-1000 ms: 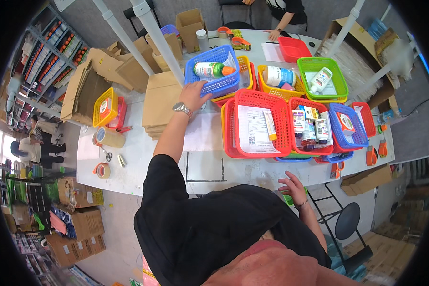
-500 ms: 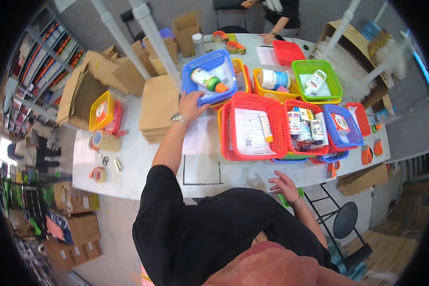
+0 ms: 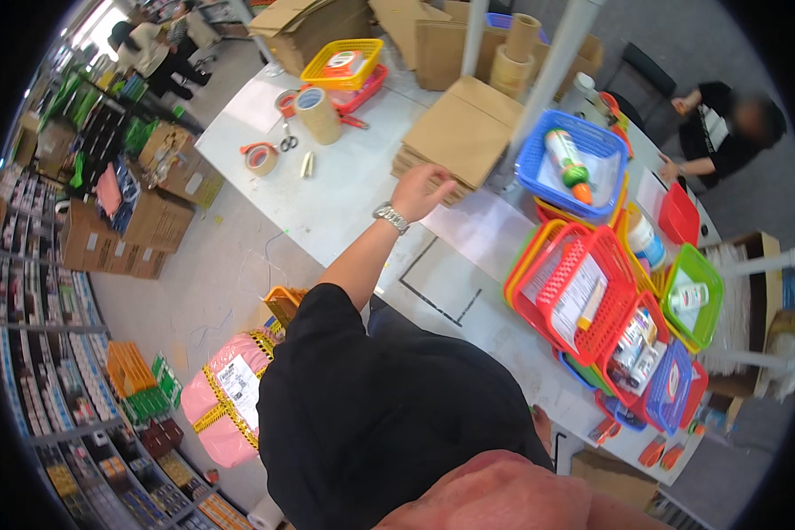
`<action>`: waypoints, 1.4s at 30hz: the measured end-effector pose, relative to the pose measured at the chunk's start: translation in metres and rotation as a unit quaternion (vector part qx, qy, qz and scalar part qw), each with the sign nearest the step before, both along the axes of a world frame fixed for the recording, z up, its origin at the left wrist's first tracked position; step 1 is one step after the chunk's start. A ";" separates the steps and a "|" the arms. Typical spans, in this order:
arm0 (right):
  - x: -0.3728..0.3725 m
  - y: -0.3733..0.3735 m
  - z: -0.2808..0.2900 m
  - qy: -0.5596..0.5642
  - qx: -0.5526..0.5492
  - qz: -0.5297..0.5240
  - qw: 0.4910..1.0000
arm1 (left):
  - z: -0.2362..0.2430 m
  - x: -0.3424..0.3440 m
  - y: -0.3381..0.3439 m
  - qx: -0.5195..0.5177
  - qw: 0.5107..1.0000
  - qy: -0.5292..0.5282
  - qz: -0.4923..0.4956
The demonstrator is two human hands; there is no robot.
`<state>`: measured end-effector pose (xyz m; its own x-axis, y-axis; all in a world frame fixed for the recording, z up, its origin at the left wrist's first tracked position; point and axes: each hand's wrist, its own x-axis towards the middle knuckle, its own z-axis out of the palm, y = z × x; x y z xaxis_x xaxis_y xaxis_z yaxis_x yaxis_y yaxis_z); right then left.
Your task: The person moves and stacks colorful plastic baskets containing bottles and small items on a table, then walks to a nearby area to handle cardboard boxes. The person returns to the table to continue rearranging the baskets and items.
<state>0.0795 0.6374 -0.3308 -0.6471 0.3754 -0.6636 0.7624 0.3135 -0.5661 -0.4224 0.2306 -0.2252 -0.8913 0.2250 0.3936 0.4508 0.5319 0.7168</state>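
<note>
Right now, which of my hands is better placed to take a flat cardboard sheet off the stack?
Probably the left hand: it is stretched out at the flat cardboard stack. The right hand is barely visible, low at the table's near edge.

1. The left hand [image 3: 422, 190], fingers spread and holding nothing, reaches over the edge of a stack of flat cardboard [image 3: 461, 132] on the white table [image 3: 344, 185].
2. Right of the grip sits a blue basket [image 3: 571, 163].
3. Tape rolls [image 3: 318, 115] stand to its left.

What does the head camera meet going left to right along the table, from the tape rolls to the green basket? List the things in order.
Small tape roll → large tape roll → left hand → flat cardboard stack → blue basket → red basket → green basket.
</note>
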 end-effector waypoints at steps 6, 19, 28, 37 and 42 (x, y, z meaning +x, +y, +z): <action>-0.024 -0.027 -0.014 -0.002 -0.044 -0.035 0.998 | -0.042 -0.018 -0.147 0.096 0.975 -0.053 0.191; -0.148 -0.224 0.051 -0.098 0.095 0.084 0.987 | 0.018 -0.218 -0.249 -0.148 0.985 0.030 0.081; -0.097 -0.283 0.066 -0.127 0.116 -0.004 0.985 | -0.006 -0.375 -0.213 -0.399 0.884 -0.209 0.128; -0.067 -0.314 0.045 -0.111 0.129 -0.059 0.984 | 0.089 -0.285 -0.249 -0.232 0.947 0.190 -0.111; -0.063 -0.309 0.045 -0.139 0.098 -0.052 0.984 | 0.153 -0.176 -0.252 -0.146 0.964 0.062 -0.215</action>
<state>0.0161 0.3279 -0.2856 -0.4020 0.5688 -0.7175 0.9130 0.3083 -0.2671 -0.5983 -0.0218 -0.0725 -0.6410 0.6801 0.3557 0.7475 0.4477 0.4908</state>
